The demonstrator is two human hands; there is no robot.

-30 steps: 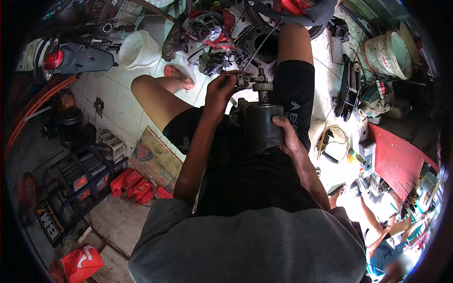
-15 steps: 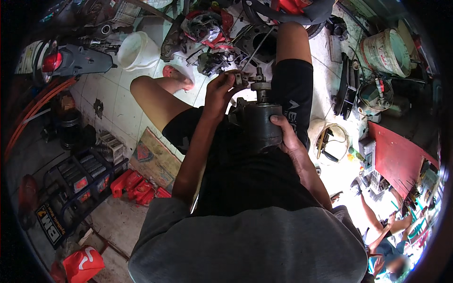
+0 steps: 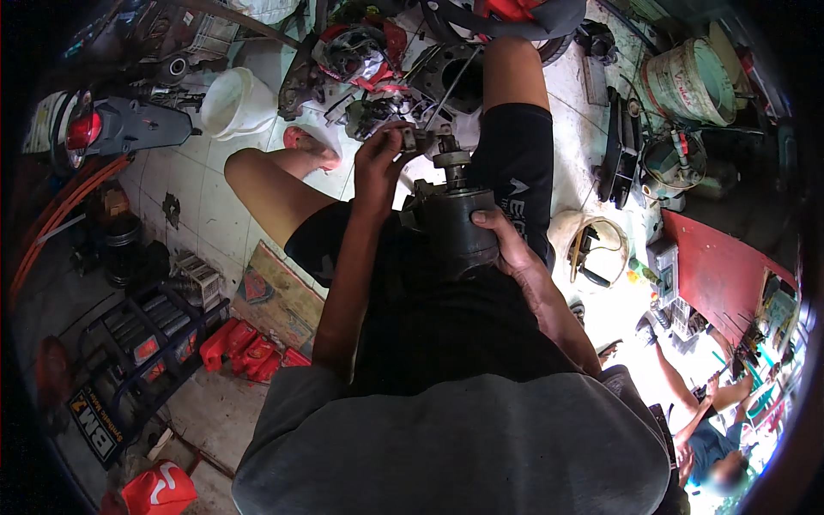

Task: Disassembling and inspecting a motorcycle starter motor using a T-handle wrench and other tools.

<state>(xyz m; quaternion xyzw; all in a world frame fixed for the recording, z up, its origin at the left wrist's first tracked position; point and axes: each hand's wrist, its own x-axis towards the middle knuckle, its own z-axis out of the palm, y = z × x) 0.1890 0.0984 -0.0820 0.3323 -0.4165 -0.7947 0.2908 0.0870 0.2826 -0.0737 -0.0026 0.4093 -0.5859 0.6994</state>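
A dark cylindrical motor (image 3: 462, 225), which looks like a starter motor, rests against my lap with its shaft and pinion (image 3: 452, 161) pointing away from me. My right hand (image 3: 512, 245) grips the cylinder from the right, thumb on top; its other fingers are hidden behind the body. Beside the shaft's far end, my left hand (image 3: 376, 168) pinches a small metal piece (image 3: 414, 140), probably a bracket or lever. Whether this piece touches the shaft, I cannot tell.
Beyond my legs lie a greasy metal housing (image 3: 455, 75) and several loose parts. A white bucket (image 3: 238, 103) stands far left, a tool-filled bucket (image 3: 590, 249) to the right. Red containers (image 3: 245, 348) lie near left. Another person (image 3: 717, 446) sits at the lower right.
The whole view has shifted slightly, so things appear a little further left. Both hands keep their hold on the motor and the small metal piece.
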